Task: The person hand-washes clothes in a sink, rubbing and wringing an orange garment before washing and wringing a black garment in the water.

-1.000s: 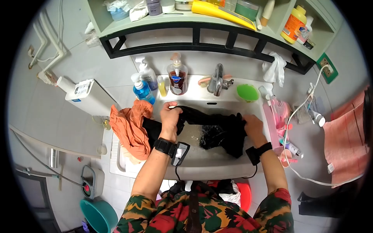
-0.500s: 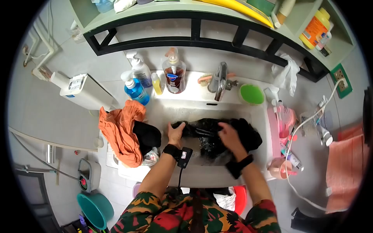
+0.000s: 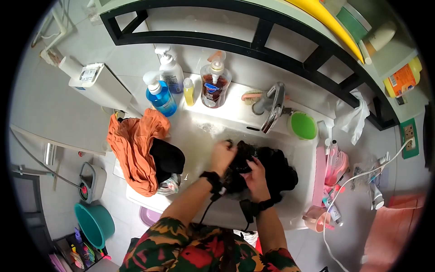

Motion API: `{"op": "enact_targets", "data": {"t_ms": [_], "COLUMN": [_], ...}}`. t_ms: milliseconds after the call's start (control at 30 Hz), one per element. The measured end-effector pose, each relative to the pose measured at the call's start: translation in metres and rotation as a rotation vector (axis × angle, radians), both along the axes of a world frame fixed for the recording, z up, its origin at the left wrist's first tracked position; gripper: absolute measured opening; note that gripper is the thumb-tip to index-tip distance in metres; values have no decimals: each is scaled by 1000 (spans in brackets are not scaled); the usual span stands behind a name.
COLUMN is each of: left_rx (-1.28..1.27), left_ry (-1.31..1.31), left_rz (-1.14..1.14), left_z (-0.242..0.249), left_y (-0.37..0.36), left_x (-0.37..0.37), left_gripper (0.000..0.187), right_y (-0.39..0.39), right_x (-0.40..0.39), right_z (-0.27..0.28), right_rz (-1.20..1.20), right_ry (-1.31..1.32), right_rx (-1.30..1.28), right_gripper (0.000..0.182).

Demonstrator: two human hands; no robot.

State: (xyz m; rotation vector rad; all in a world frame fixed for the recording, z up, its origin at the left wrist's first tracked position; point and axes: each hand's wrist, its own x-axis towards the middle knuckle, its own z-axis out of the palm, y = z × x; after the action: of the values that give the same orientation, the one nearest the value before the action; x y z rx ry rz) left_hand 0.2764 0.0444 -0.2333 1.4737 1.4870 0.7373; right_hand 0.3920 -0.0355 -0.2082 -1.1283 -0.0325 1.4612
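A wet black cloth point(image 3: 277, 174) lies bunched in the white sink point(image 3: 186, 131), which has water in it. My left hand point(image 3: 223, 157) is closed on the left end of the cloth, its fingertips partly hidden in the dark fabric. Close beside it, my right hand point(image 3: 256, 179) grips a fold of the same cloth, thumb and fingers pinched around it. Most of the cloth spreads to the right of both hands. Bands with small dark boxes are strapped on both wrists.
An orange garment point(image 3: 138, 152) and a black one point(image 3: 167, 158) are heaped on the sink's left side. Pump bottles, including a blue one point(image 3: 161, 99), line the back ledge near the faucet point(image 3: 272, 106) and a green bowl point(image 3: 302, 125). A white cable point(image 3: 337, 190) hangs at right.
My hands have come closer together over the cloth, the left moving right and the right moving left and down. The cloth is more bunched, and the camera view has tilted.
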Motion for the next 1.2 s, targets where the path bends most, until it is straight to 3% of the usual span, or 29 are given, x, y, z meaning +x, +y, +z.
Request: {"op": "enact_targets", "data": {"t_ms": [33, 67, 100, 200, 267, 300, 333, 400, 433, 467, 533, 567, 633, 700, 733, 800, 867, 900, 933, 1000, 1033, 1100, 1133, 1167, 1200], "left_rx": [162, 82, 41, 36, 24, -68, -156, -73, -5, 61, 163, 199, 200, 146, 268, 218, 268, 87, 86, 27, -8, -35, -40, -38, 2], "left_ry": [-53, -74, 103, 112, 126, -57, -242, -39, 23, 55, 98, 115, 149, 322, 324, 394, 517, 468, 469, 493, 435, 315, 253, 248, 27], "left_rz": [119, 162, 187, 296, 248, 147, 46, 2, -50, -138, -394, -395, -272, -32, 50, 21, 208, 131, 127, -74, -165, -216, -248, -248, -319], "left_z": [-2, -3, -13, -59, -44, -44, -38, -11, 14, 43, 58, 48, 16, 2, 3, 5, 9, 8, 13, 21, 7, -13, -18, -22, -16], "left_y": [0, 1, 7, 10, -5, -13, -18, -29, -32, -36, -40, -36, -20, 2, 3, 3, 6, 4, -1, -15, -16, -18, -12, -10, -10], "left_x": [-12, -22, -31, -42, -13, 2, 14, 31, 34, 33, 30, 26, 12, -9, -16, -26, -29, -31, -27, -14, -9, 2, 7, 10, 14], "left_gripper": [19, 20, 25, 32, 33, 29, 26, 24, 23, 21, 20, 20, 19, 17, 14, 16, 26, 48, 48, 65, 74, 57, 48, 48, 38], "right_y": [4, 4, 1, 4, 4, 6, 6, 0, 0, -5, -15, -14, -5, -6, -4, -4, -1, -2, -1, -5, -4, -5, -3, -1, 0], "right_x": [2, 1, 3, 9, -10, -19, -23, -7, -1, 9, 15, 12, 0, -10, -12, -1, 22, 30, 31, 31, 27, 17, 19, 23, 28], "right_z": [-3, -10, -21, -35, -26, -18, -22, -60, -49, -63, -46, -35, -1, 15, 21, 0, -39, -36, -19, -18, -19, -21, -22, -25, -31], "right_rz": [7, 6, -1, 10, -26, -22, -57, -99, -83, 16, 480, 477, 168, 177, 201, 237, 230, 179, 192, 288, 288, 611, 610, 605, 599], "right_ry": [-36, -64, -54, -127, -88, -51, -36, 105, 162, 334, -584, -583, 72, -80, -158, -165, -839, -989, -1159, -1651, -1650, -1623, -1628, -1443, -1257], "right_rx": [-6, -15, -18, -143, -167, -185, -158, -1, -68, 83, 395, 394, 48, -5, -51, -52, -4, -23, -23, 119, 115, -51, -51, 0, 47], "right_gripper": [33, 33, 33, 39, 45, 53, 46, 39, 35, 32, 30, 30, 29, 33, 36, 38, 41, 38, 45, 56, 56, 67, 67, 69, 70]}}
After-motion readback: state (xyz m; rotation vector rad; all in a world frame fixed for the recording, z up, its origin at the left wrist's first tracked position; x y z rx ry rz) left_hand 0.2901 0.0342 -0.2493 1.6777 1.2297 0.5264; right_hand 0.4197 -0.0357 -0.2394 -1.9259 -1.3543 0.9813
